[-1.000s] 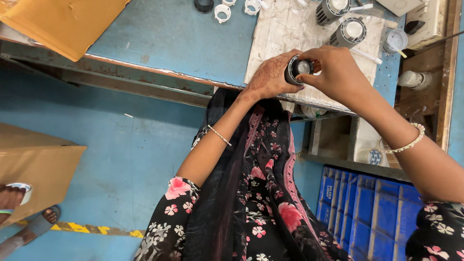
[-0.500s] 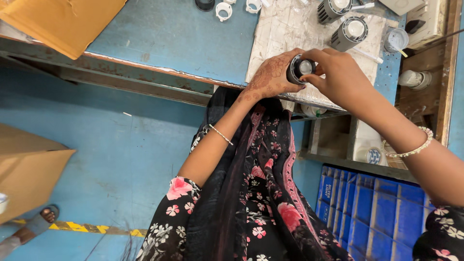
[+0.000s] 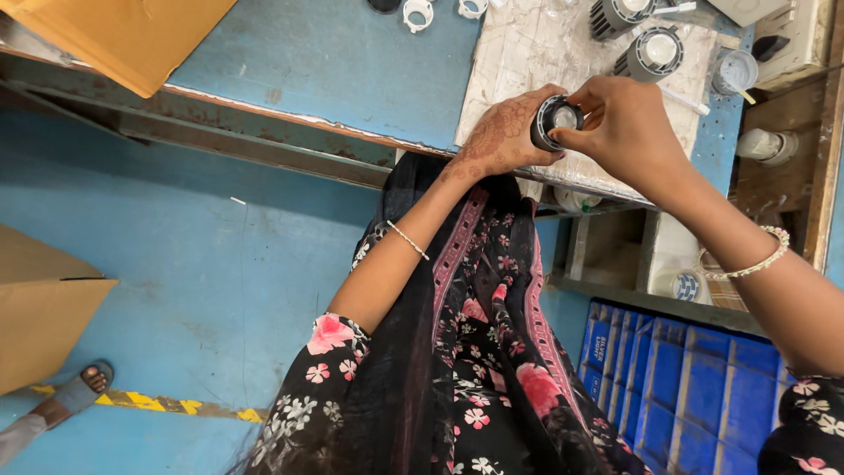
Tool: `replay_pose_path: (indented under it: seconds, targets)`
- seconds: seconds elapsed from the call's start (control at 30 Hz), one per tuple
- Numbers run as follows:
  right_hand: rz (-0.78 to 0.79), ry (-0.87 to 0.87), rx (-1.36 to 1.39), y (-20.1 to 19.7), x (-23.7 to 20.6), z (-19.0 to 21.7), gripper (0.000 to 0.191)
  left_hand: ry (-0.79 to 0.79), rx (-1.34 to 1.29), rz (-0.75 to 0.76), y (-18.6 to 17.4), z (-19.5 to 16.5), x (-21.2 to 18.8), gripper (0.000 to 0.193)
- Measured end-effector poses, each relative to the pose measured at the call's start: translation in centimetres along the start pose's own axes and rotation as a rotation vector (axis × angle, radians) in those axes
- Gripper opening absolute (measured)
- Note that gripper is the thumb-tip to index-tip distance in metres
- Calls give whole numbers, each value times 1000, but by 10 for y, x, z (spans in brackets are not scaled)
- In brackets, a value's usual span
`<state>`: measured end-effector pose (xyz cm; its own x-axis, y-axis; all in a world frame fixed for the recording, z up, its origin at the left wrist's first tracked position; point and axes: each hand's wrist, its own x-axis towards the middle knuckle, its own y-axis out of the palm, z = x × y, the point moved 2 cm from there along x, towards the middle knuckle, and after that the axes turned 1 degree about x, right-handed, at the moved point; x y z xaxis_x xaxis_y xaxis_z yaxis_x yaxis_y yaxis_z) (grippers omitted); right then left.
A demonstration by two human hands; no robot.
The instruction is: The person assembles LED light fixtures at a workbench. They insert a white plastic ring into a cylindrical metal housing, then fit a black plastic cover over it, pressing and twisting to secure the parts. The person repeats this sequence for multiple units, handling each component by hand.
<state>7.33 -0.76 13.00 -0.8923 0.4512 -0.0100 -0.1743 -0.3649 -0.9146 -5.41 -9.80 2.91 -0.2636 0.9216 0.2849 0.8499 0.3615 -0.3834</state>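
While gripped between left hand (image 3: 503, 139) and right hand (image 3: 626, 126) above the near edge of the white worktop (image 3: 527, 53), small round black ribbed housing (image 3: 556, 121); likely dropped if fingers loosen.

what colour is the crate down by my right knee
The crate is blue, with ribbed sides; the head view shows it at the lower right.

Small black round housing (image 3: 556, 120), white-centred
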Motion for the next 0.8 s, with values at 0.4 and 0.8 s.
replay_pose_path:
  seconds: [0.4,0.8]
  targets:
    - [26,-109,-468,43,28,-79,56,151,51,-106,17,32,13,91]
    - [138,-300,-134,57,63,-148,43,177,7,-84,28,65,23,80]
